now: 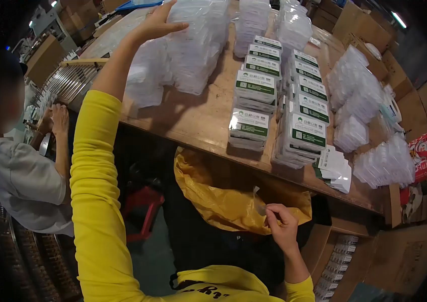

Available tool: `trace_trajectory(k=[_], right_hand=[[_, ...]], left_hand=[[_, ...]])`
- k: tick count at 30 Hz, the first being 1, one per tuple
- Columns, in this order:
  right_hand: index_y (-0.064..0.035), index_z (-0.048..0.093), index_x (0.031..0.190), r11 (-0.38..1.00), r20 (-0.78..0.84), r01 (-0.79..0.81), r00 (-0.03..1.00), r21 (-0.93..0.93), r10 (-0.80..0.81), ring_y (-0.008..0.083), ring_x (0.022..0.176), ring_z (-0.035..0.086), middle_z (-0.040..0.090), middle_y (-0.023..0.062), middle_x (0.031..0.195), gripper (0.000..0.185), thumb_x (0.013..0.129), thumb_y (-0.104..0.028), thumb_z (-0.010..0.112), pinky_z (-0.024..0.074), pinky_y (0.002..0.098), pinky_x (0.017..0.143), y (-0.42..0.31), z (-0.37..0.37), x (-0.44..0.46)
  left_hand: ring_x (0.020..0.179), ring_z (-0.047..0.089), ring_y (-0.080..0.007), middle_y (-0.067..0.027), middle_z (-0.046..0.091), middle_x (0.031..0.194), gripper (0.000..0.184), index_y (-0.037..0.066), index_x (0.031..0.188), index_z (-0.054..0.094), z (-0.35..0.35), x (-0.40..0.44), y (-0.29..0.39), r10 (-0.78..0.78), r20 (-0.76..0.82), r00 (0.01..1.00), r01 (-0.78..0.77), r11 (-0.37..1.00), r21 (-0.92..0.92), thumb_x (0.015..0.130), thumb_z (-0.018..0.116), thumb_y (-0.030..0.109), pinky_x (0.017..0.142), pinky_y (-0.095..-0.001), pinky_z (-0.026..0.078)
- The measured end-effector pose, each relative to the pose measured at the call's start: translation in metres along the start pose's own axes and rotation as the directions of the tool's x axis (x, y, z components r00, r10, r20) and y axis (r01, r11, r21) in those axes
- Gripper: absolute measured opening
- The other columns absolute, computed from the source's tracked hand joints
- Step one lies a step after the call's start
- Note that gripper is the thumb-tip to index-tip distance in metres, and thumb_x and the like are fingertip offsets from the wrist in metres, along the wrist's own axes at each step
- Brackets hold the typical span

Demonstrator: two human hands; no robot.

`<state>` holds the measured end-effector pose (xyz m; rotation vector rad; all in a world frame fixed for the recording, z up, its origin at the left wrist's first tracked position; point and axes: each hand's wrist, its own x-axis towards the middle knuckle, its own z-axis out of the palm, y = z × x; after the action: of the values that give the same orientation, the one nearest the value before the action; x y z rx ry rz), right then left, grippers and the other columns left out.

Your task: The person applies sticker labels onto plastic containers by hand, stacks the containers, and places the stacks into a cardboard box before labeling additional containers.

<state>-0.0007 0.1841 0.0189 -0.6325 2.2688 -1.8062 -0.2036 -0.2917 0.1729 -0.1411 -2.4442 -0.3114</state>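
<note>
At the top of the view my left hand point(159, 24), fingers spread, reaches over tall stacks of clear plastic packs point(191, 55) on the wooden table point(173, 116). My right hand point(280, 221) is low, near the table's front edge, pinching a small clear strip point(259, 201) above an open yellow sack point(223, 201). Beyond it, two rows of packs with green and white cards point(307, 132) stand on the table. A fanned pile of loose cards point(335, 168) lies at their right front end.
A co-worker in a grey shirt point(32, 176) stands at the left beside a metal rack point(75, 80). More clear packs point(384, 161) sit at the table's right end. An open carton point(339, 256) holds rows of small items at lower right. A red stool point(143, 214) is below.
</note>
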Motion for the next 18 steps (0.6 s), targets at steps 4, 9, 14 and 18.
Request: trace_trajectory(k=[4,9,14,18], right_hand=[[0.0055,0.055,0.086,1.000,0.015,0.006,1.000,-0.010,-0.006,0.0111,0.060,0.056,0.057,0.0100,0.087,0.007,0.082,0.003,0.050,0.0453,0.0207,0.053,-0.004,-0.005,-0.001],[0.0045,0.051,0.090,0.991,-0.043,0.011,0.999,0.131,-0.006,0.0148,0.068,0.061,0.058,0.0127,0.091,0.009,0.085,0.000,0.046,0.0488,0.0227,0.058,-0.009,0.000,-0.003],[0.0040,0.048,0.098,0.971,-0.164,0.220,0.965,0.092,-0.203,0.0188,0.083,0.059,0.057,0.0156,0.099,0.014,0.088,-0.001,0.039,0.0472,0.0276,0.075,-0.021,0.000,-0.005],[0.0023,0.051,0.104,0.915,-0.169,0.396,0.900,-0.073,-0.402,0.0261,0.097,0.054,0.057,0.0172,0.105,0.023,0.083,0.005,0.042,0.0412,0.0331,0.084,-0.033,-0.004,-0.002]], left_hand=[[0.120,0.034,-0.0255,-0.0158,0.038,0.127,0.069,0.006,0.125,0.037,-0.020,-0.002,0.026,-0.128,0.131,0.983,0.135,0.990,-0.045,0.072,0.065,0.040,0.097,-0.0333,0.030],[0.115,0.040,-0.0232,-0.0124,0.043,0.121,0.056,0.006,0.117,0.043,-0.046,-0.032,0.051,0.040,-0.188,0.981,-0.050,0.997,-0.051,0.072,0.068,0.029,0.092,-0.0326,0.036],[0.104,0.043,-0.0179,-0.0096,0.040,0.111,0.051,0.006,0.096,0.047,-0.032,-0.139,0.165,-0.208,-0.202,0.957,0.014,0.730,-0.683,0.054,0.074,0.000,0.080,-0.0295,0.043],[0.104,0.040,-0.0188,-0.0092,0.036,0.114,0.047,0.008,0.093,0.049,0.008,-0.223,0.228,-0.104,0.285,0.953,0.294,0.546,-0.785,0.055,0.076,0.005,0.084,-0.0263,0.037]])
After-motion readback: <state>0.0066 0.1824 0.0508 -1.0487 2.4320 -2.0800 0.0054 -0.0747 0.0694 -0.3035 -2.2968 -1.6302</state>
